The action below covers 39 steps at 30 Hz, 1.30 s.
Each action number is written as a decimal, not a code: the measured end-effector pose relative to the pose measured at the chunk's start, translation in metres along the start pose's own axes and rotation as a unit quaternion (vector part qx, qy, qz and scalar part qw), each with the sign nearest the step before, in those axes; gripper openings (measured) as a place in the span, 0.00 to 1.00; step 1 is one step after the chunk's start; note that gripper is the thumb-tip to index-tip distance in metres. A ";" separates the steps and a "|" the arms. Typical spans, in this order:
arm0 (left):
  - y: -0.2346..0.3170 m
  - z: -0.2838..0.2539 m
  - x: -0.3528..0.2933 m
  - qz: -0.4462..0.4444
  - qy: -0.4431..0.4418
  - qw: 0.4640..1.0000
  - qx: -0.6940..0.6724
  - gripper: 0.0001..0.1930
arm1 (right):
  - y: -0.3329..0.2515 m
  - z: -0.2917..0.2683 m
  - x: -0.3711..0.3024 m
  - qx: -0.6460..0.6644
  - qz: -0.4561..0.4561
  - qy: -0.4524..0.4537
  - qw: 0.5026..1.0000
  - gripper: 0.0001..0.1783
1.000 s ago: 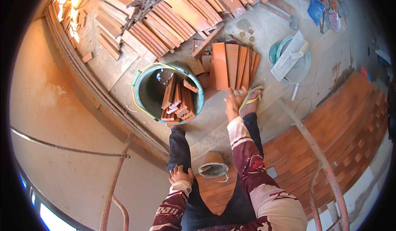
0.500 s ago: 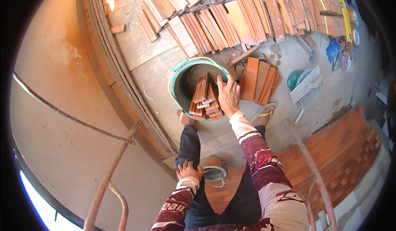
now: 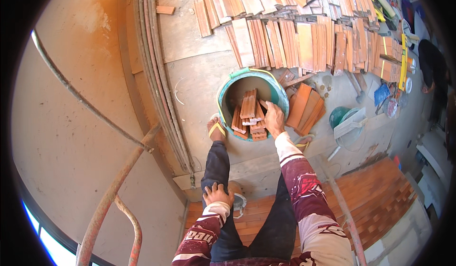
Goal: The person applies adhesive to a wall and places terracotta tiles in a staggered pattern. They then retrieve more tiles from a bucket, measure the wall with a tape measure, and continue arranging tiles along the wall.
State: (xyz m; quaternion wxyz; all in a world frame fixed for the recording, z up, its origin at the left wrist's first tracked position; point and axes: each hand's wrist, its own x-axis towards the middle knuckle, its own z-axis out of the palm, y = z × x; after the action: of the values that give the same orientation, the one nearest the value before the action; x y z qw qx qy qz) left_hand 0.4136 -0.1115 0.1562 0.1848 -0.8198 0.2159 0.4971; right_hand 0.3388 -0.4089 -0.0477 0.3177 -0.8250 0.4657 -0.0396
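In front of me is a round green bucket point(image 3: 222, 109) with a yellow-wrapped handle lying along its far rim. Murky water shows inside, and a small stack of narrow reddish-brown clay tiles point(image 3: 248, 105) rises from it. My right hand point(image 3: 274, 119) reaches over the bucket's right side. Its fingers are closed on the end of one tile beside the stack; the palm hides most of that tile. Flat on my left knee rests my left hand point(image 3: 218, 195), fingers spread and holding nothing.
More tiles point(image 3: 306, 108) lean just right of the bucket. Long rows of tiles point(image 3: 285, 42) stand beyond it. At right is a green tub point(image 3: 338, 116) with a pale board across it. Metal bars point(image 3: 111, 187) flank me, and pipes point(image 3: 164, 85) run along the left wall.
My right hand has gone from spread fingers above the bucket's rim to closing on a tile inside. My view has shifted, so the scene sits farther right. The left hand stays on the knee.
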 end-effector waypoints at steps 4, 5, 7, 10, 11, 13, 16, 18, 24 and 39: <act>-0.007 0.006 0.000 -0.002 0.004 1.000 0.000 0.24 | -0.035 -0.018 0.023 -0.052 -0.074 -0.022 0.996 0.18; -0.006 0.003 0.000 -0.008 -0.005 1.000 0.000 0.25 | -0.043 -0.017 0.025 -0.083 -0.116 -0.039 0.989 0.17; -0.005 -0.003 0.001 -0.020 -0.019 1.000 0.002 0.27 | -0.054 -0.014 0.031 -0.129 -0.193 -0.072 0.970 0.17; -0.006 0.001 0.000 0.000 0.005 1.000 -0.023 0.25 | -0.066 -0.007 0.032 -0.210 -0.225 -0.200 0.930 0.17; -0.007 0.001 0.000 0.000 0.004 1.000 -0.027 0.25 | -0.067 -0.003 0.031 -0.228 -0.244 -0.240 0.911 0.17; -0.006 -0.001 0.001 0.000 0.001 0.999 -0.034 0.25 | -0.067 0.002 0.031 -0.219 -0.229 -0.288 0.904 0.18; -0.006 -0.003 0.001 -0.001 -0.001 1.000 -0.031 0.25 | -0.071 0.003 0.023 -0.176 -0.146 -0.341 0.912 0.23; -0.009 -0.002 0.000 -0.005 -0.001 0.999 -0.032 0.25 | -0.081 0.000 0.022 -0.153 -0.094 -0.377 0.909 0.28; -0.008 -0.003 0.003 0.000 -0.007 0.999 -0.035 0.25 | -0.081 0.003 0.020 -0.187 -0.095 -0.388 0.897 0.39; -0.004 -0.004 0.000 -0.018 -0.009 1.000 -0.010 0.26 | -0.059 0.005 0.033 -0.121 -0.047 -0.141 0.981 0.23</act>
State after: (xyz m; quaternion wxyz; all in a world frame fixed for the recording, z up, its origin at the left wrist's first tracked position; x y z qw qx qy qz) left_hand 0.4183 -0.1101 0.1586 0.1876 -0.8209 0.1950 0.5030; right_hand 0.4037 -0.4112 -0.0265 0.2756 -0.8757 0.3781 0.1195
